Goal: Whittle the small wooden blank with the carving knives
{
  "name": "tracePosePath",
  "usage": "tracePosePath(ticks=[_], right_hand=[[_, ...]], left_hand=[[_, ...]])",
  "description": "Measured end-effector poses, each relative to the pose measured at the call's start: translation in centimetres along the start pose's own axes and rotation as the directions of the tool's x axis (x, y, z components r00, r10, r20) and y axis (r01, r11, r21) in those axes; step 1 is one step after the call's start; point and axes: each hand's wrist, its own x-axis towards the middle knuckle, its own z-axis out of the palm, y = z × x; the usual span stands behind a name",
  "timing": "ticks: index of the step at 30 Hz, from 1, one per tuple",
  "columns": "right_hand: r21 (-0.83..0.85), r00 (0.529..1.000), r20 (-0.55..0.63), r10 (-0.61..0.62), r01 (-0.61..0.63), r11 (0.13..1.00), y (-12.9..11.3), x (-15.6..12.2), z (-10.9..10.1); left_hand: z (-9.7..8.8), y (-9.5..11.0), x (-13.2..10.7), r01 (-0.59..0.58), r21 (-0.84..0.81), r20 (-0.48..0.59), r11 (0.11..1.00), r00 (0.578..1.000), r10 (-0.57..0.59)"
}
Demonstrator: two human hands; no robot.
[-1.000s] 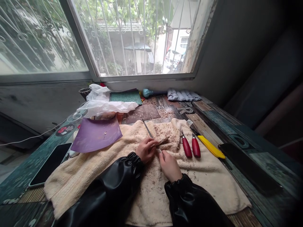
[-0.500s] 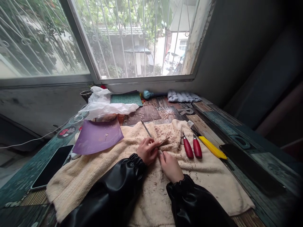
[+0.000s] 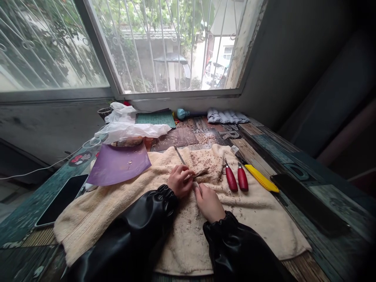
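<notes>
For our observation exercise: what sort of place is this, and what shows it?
Probably a home woodcarving corner: the left hand holds a wood piece over a chip-strewn towel, red-handled knives alongside, beneath a barred window.

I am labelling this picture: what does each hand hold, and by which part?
The left hand holds a small wood piece by its near end. The right hand is closed on a tool, mostly hidden; only its pale tip shows.

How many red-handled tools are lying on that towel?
2. One red-handled tool lies on the towel right of the piece of wood; the other lies beside it, nearer the yellow knife. None looks hidden.
</notes>
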Motion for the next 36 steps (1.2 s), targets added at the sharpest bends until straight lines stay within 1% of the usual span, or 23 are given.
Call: tracePosePath(ticks=[3,9,16,24,31,36], right_hand=[[-0.002,1.0,0.007,0.005,-0.005,1.0,-0.2,-0.1,-0.1],[-0.019,1.0,0.022,0.015,-0.015,1.0,-0.5,-0.2,-0.4],[-0.019,1.0,0.02,0.011,-0.011,1.0,-0.3,-0.1,-0.2],[0.002,1.0,0.021,0.004,-0.004,1.0,-0.2,-0.1,0.0],[0.006,1.0,0.026,0.002,-0.002,1.0,-0.3,-0.2,-0.2],[0.022,1.0,0.022,0.0,-0.001,1.0,-0.3,-0.4,-0.3]], left_hand=[[-0.2,0.3,0.1,0.021,0.007,0.024,1.0,0.999,-0.021],[-0.7,1.0,0.5,0.089,0.075,0.093,0.993,0.991,-0.096],[-0.6,0.9,0.6,0.08,0.101,0.105,0.992,0.99,-0.09],[-0.6,1.1,0.7,0.072,0.114,0.154,0.991,0.984,-0.089],[-0.6,1.0,0.7,0.097,0.09,0.186,0.991,0.976,-0.112],[-0.4,0.8,0.7,0.097,0.051,0.222,0.994,0.969,-0.106]])
